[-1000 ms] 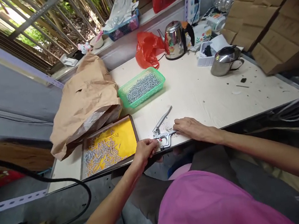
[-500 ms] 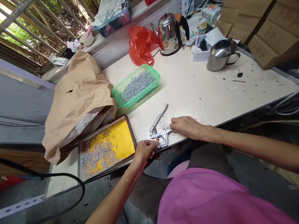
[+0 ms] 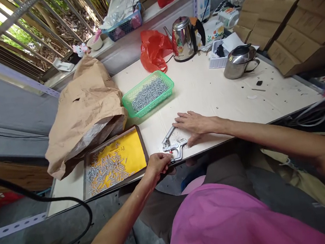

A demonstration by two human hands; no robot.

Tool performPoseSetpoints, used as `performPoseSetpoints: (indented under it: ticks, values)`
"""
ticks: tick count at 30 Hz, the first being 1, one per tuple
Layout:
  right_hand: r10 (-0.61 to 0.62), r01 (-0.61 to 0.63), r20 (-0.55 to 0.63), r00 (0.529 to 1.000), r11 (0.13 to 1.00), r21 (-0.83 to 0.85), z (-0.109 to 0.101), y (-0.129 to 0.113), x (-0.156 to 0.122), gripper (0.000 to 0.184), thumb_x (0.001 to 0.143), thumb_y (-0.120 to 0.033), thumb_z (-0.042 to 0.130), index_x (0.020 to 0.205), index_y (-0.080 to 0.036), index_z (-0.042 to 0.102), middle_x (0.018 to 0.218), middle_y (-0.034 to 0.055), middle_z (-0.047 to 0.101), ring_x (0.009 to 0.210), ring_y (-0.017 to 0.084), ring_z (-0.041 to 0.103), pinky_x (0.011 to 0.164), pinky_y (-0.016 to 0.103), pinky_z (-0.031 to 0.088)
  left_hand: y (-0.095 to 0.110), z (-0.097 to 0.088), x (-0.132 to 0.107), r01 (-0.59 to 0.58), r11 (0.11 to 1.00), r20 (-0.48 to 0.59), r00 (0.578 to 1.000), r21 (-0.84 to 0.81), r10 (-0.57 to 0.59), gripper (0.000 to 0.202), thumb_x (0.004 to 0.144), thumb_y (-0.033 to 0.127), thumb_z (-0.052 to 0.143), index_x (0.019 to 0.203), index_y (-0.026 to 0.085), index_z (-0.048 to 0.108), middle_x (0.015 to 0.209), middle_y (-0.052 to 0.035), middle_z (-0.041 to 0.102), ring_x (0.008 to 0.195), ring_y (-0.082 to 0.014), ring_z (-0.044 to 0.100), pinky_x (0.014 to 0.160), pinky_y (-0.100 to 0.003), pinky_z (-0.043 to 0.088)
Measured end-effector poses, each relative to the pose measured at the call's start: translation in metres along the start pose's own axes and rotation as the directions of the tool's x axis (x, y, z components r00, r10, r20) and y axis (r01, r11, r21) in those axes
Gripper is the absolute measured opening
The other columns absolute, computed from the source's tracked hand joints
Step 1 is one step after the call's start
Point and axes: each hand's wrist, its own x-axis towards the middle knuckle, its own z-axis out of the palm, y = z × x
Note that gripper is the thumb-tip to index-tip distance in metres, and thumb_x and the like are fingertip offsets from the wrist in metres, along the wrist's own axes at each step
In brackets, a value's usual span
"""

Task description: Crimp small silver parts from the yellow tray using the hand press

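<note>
A silver hand press tool (image 3: 177, 146) with a spring and a raised lever (image 3: 168, 134) lies at the table's front edge. My left hand (image 3: 159, 163) is closed in a pinch at the tool's jaw, beside a tiny red part (image 3: 170, 152). What sits between its fingertips is too small to name. My right hand (image 3: 195, 125) reaches over the lever's far end with fingers spread, the thumb lower down near the tool's fixed handle. Left of the tool, a shallow tray (image 3: 141, 143) with a yellow sheet holds many small metal pins (image 3: 109, 169).
Behind the tool stands a green basket (image 3: 150, 111) full of small metal pins. A brown paper bag (image 3: 83, 110) slumps at the left. Toward the back are a red plastic bag (image 3: 152, 50), a kettle (image 3: 182, 39) and a steel pot (image 3: 236, 65). Cardboard (image 3: 286, 29) leans at the right.
My right hand has moved up and left from the tool's fixed handle to the lever's end, its fingers now spread. My left hand stays at the jaw.
</note>
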Motion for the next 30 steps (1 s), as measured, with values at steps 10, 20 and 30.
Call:
performPoseSetpoints:
  ticks: [10,20,30]
  values:
    - [0.013,-0.01,0.056,0.998,0.999,-0.038,-0.013,-0.019,-0.008,0.046,0.076,-0.047,0.07,0.104,-0.011,0.061,0.104,0.0134,0.06,0.099,0.027,0.05,0.08,0.037,0.037,-0.006,-0.001,-0.004,-0.069,0.97,-0.081,0.993,0.234,0.09,0.034,0.08,0.044,0.061,0.061,0.016,0.056,0.044,0.0038,0.047,0.038,-0.008,0.04,0.042,-0.021,0.031]
    - [0.064,-0.064,0.006,0.998,0.998,0.021,-0.01,-0.031,-0.024,0.042,0.081,-0.039,0.069,0.108,-0.009,0.057,0.105,0.0146,0.058,0.098,0.025,0.05,0.08,0.035,0.039,0.032,0.029,0.023,-0.603,0.227,0.246,0.599,0.765,0.762,0.058,0.078,0.024,0.067,0.131,0.014,0.045,0.13,-0.0161,0.053,0.116,-0.028,0.049,0.096,-0.042,0.044]
    - [0.148,-0.148,-0.006,0.989,0.989,-0.004,-0.001,-0.026,-0.019,0.024,0.086,-0.03,0.064,0.099,-0.011,0.063,0.101,0.0122,0.061,0.1,0.025,0.053,0.082,0.034,0.035,0.042,0.025,0.043,-0.575,0.145,0.321,0.629,0.805,0.708,0.029,0.084,0.032,0.063,0.109,0.017,0.06,0.1,-0.0085,0.06,0.096,-0.0244,0.052,0.083,-0.036,0.046]
